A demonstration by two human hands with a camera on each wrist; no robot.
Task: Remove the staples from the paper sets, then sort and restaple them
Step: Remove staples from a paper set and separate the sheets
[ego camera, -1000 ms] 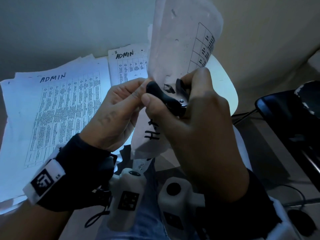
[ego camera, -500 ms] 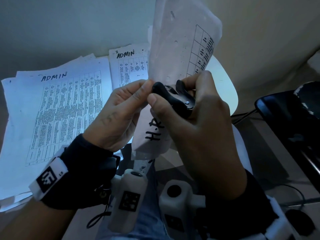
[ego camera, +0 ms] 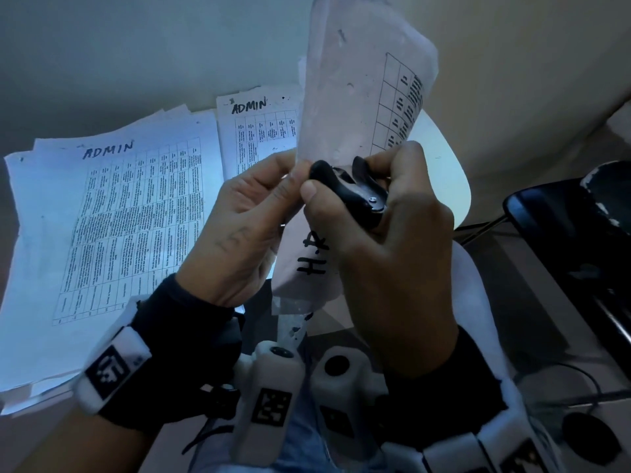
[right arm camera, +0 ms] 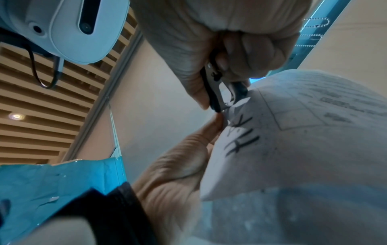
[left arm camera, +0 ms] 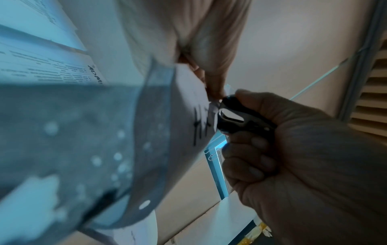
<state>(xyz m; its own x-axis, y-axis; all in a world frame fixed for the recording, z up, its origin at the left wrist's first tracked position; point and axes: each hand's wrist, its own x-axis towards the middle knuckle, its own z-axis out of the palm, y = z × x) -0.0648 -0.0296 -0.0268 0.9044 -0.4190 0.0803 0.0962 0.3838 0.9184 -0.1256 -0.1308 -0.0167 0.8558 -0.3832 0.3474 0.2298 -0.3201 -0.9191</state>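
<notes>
Head view: a tabletop (ego camera: 20, 435) in dim bluish light carries a stack of printed papers (ego camera: 112, 233), its top sheet a dense table headed "ADMIN" in black marker. A second ADMIN sheet (ego camera: 259, 131) lies just beyond it, against a pale wall (ego camera: 136, 46). A white round surface (ego camera: 444, 165) shows behind the raised paper, and a dark chair (ego camera: 573, 233) stands to the right, with cables on the floor near it. From the right wrist view, a ceiling of wooden slats (right arm camera: 41, 116) with a recessed light (right arm camera: 15, 116) is overhead.

The paper set (ego camera: 358, 97) is held up in the air between the two hands, above the person's lap and in front of the ADMIN sheets. It is pale, speckled and curved over at the top, printed with a ruled table, and marked "H.R" by hand near its lower corner.

The left hand (ego camera: 239, 230) pinches that corner of the set between thumb and fingers (right arm camera: 211, 129). The right hand (ego camera: 386, 268) is curled round a black staple remover (ego camera: 348, 189) with a metal hinge, thumb on one grip and forefinger on the other. Its metal claws meet the paper's corner just above the lettering, close to the left fingertips. Whether a staple is caught in them cannot be told.

No containers are visible.
</notes>
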